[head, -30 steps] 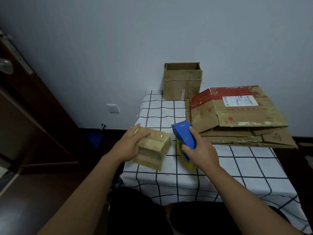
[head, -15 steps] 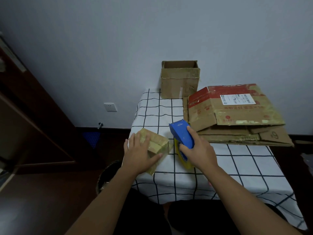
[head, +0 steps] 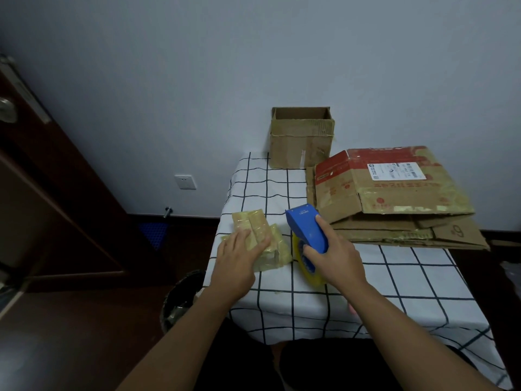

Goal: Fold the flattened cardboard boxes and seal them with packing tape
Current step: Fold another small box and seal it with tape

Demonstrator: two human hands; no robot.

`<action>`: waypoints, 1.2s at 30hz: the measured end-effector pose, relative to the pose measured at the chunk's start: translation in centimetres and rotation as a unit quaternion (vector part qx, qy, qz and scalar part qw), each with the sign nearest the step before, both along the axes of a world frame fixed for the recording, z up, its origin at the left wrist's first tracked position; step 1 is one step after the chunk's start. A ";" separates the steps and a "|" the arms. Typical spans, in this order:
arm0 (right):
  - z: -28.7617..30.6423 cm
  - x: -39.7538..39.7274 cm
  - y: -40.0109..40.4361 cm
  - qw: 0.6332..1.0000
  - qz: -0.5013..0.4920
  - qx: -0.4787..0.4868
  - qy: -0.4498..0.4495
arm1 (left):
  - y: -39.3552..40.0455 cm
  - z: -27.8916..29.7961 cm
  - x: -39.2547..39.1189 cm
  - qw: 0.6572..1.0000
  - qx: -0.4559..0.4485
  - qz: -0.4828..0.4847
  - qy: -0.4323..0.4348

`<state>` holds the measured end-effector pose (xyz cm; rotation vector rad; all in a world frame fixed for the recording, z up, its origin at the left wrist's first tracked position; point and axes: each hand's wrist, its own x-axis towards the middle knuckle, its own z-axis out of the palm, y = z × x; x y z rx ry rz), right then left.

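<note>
A small cardboard box [head: 255, 225], shiny with tape, lies near the left edge of the checked table [head: 394, 280]. My left hand [head: 239, 258] rests flat on top of it, fingers straight. My right hand [head: 335, 258] grips a blue tape dispenser [head: 307, 227] with a yellow tape roll [head: 308, 268], just right of the small box. A stack of flattened cardboard boxes [head: 394, 204], the top one red-edged with a white label, lies at the table's right.
An open upright cardboard box [head: 301, 136] stands at the table's back against the wall. A dark bin [head: 180, 300] sits on the floor left of the table. A brown door [head: 42, 179] stands at left, and a wall socket [head: 185, 182] is low on the wall.
The small box has turned and been laid down flatter on the table. My left hand moved from its side onto its top. The dispenser stayed in my right hand.
</note>
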<state>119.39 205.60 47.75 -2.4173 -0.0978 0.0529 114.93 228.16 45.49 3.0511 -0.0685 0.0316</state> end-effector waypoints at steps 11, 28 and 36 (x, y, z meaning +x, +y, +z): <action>5.3 -2.2 -3.8 0.965 0.125 0.232 0.006 | -1.7 8.0 1.2 0.842 -0.506 0.183 0.026; 8.7 -3.3 -3.2 0.925 0.281 0.250 0.057 | 0.3 10.8 -2.2 0.588 -0.739 0.216 0.249; 8.3 -2.2 -3.6 0.923 0.326 0.187 0.084 | 0.7 10.3 -2.0 0.577 -0.746 0.233 0.240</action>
